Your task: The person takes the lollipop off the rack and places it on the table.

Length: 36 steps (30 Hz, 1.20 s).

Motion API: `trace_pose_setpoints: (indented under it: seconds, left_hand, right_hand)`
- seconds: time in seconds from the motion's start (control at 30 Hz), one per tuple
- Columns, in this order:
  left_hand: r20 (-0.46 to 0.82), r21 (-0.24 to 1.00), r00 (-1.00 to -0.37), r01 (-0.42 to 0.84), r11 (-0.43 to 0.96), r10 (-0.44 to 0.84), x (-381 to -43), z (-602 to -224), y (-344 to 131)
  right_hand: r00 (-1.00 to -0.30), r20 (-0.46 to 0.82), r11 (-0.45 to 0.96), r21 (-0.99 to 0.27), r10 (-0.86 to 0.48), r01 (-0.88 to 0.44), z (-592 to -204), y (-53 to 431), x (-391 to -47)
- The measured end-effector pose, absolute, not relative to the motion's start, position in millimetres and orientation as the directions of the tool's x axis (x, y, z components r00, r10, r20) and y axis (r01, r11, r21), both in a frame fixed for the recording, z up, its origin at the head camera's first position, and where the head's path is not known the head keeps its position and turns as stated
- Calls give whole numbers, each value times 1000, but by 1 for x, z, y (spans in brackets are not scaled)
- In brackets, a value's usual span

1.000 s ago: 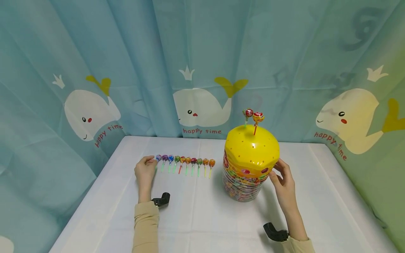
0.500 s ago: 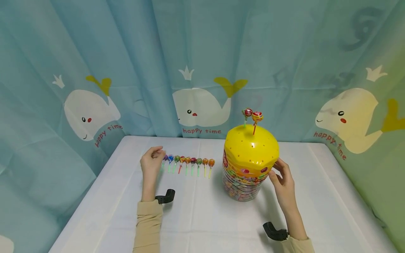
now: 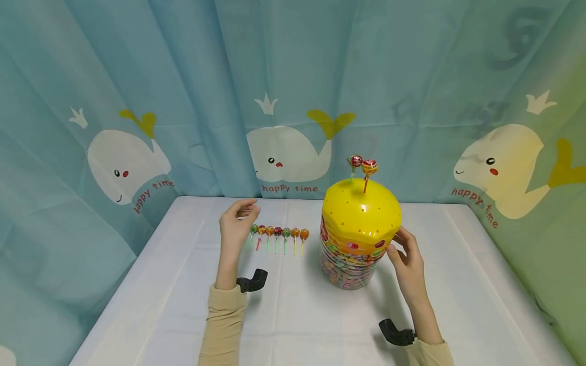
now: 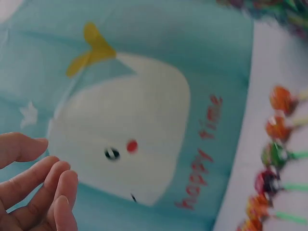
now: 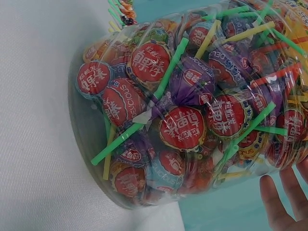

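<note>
My left hand [image 3: 235,223] hovers above the left end of a row of wrapped lollipops [image 3: 277,231] in the head view. Its fingers are loosely bent with nothing between them, as the left wrist view confirms with the thumb apart from the fingers [image 4: 67,185]. The hand hides the leftmost part of the row. My right hand [image 3: 409,264] rests against the right side of a large clear jar [image 3: 348,274] full of lollipops, just under its yellow lid [image 3: 361,211]. Two lollipops [image 3: 369,166] stand upright in holes of that lid. The right wrist view shows relaxed fingers [image 5: 274,202] beside the jar.
A white cloth [image 3: 293,315] covers the table. Behind it hangs a blue curtain [image 3: 183,61] printed with whales. Each wrist wears a black camera mount, one on the left [image 3: 254,281] and one on the right [image 3: 396,334].
My left hand has moved right and away from me, from beside the row's left end to above it, covering more lollipops. My right hand and the jar keep their places.
</note>
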<state>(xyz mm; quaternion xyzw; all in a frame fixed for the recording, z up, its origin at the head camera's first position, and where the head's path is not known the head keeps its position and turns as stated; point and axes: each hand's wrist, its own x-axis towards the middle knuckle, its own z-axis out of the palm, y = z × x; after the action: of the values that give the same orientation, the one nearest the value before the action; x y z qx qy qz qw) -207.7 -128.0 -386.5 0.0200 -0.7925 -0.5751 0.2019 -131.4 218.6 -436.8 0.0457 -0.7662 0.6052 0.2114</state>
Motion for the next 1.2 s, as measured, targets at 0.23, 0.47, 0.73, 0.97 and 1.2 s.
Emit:
trace_pose_setpoints:
  seconds: [0.23, 0.47, 0.73, 0.97, 1.2]
  left_hand:
    - [339, 912, -923, 274, 305, -183, -205, -367, -106]
    - [355, 916, -926, 317, 245, -129, -206, -354, -88]
    - [377, 917, -924, 362, 170, -66, -210, -341, -64]
    - [402, 909, -915, 401, 116, 9, -212, -329, -44]
    - [381, 920, -917, 389, 49, 113, -212, -320, -25]
  right_hand:
    - [-908, 369, 260, -913, 197, -314, -439, 220, -133]
    - [-910, 361, 264, -915, 203, -305, -440, 221, -134]
    - [-908, 368, 271, -911, 198, -310, -440, 220, -133]
    - [-911, 361, 272, -913, 197, -303, -439, 220, -133]
    - [-913, 356, 275, -914, 200, -297, -438, 220, -132]
